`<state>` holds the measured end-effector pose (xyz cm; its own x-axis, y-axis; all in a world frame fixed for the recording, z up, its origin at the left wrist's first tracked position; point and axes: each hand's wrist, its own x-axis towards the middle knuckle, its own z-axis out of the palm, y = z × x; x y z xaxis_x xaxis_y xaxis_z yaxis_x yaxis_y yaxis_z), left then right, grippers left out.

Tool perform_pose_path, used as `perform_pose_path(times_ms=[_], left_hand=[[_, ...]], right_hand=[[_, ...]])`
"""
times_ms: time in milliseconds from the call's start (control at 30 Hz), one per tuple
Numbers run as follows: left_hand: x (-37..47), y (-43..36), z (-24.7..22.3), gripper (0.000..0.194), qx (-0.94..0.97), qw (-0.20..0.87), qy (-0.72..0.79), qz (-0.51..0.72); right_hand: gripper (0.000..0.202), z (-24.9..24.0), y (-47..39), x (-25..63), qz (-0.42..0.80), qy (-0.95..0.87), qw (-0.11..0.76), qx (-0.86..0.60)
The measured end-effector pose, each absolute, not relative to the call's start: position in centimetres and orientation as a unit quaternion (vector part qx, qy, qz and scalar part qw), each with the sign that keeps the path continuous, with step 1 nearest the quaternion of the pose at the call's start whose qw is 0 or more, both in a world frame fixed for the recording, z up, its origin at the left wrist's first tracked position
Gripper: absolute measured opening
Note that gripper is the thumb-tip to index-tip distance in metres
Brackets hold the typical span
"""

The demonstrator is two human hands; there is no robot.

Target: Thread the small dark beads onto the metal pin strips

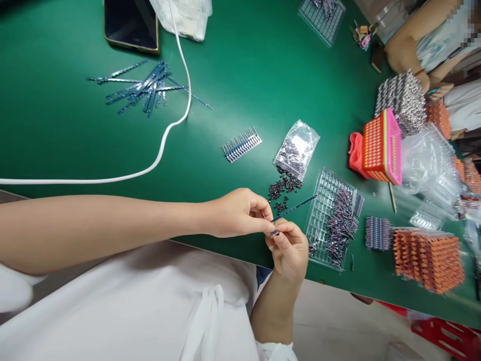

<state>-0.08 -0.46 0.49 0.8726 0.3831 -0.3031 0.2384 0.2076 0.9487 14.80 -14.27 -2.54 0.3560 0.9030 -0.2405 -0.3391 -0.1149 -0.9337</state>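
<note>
Fingertips of my left hand (240, 213) and my right hand (291, 248) meet at the table's front edge, both closed in a pinch. Between them they hold a thin blue metal strip (295, 208), its free end slanting up to the right. A small part at the fingertips is mostly hidden. Just beyond lie loose small dark beads (283, 185) and a clear plastic bag (296, 148) of the same beads. Right of my hands, a clear compartment tray (317, 220) bears a heap of thin pin-like pieces (340, 223). A strip fitted with a row of pins (242, 144) lies further back.
A pile of blue strips (146, 87), a white cable (161, 145) and a phone (131, 25) lie at left. Toward the right stand a pink-and-orange basket (379, 145), orange stacked pieces (428, 258) and a red cloth-like item (358, 154). Another person's arm (409, 40) rests at the far right.
</note>
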Motion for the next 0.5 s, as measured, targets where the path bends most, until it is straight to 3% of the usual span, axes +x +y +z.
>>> perform_pose_path(times_ms=[500], left_hand=[[-0.04, -0.82, 0.17, 0.021, 0.623, 0.736, 0.258, 0.051]], right_hand=[[0.007, -2.57, -13.95, 14.96, 0.517, -0.275, 0.614, -0.529]])
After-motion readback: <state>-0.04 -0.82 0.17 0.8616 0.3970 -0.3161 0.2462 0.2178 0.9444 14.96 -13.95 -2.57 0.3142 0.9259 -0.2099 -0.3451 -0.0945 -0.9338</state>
